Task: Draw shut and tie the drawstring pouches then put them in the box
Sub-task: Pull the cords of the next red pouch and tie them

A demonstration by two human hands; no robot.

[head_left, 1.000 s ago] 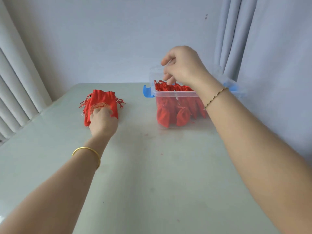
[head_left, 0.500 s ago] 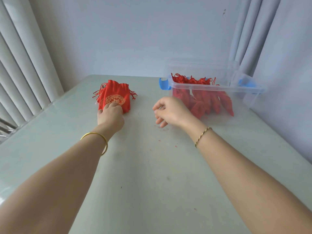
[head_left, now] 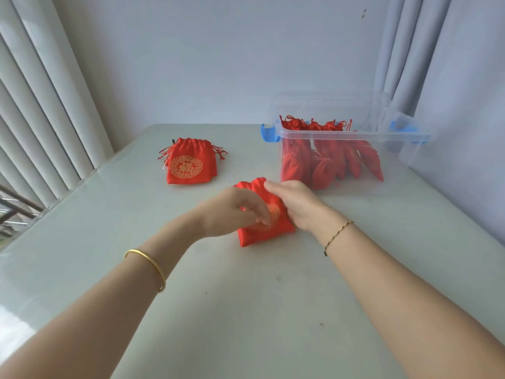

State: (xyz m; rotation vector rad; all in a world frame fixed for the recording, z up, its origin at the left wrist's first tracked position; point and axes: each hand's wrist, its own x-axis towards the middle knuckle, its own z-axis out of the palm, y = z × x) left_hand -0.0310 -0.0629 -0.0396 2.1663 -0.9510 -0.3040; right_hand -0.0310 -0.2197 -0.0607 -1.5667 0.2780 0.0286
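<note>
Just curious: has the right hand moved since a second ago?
Yes: from above the box, the right hand came down onto the pouch in front of it.

Pale table (head_left: 82,255), plain bluish wall (head_left: 218,64), vertical blinds (head_left: 41,105) left, curtain (head_left: 404,50) right.
</note>
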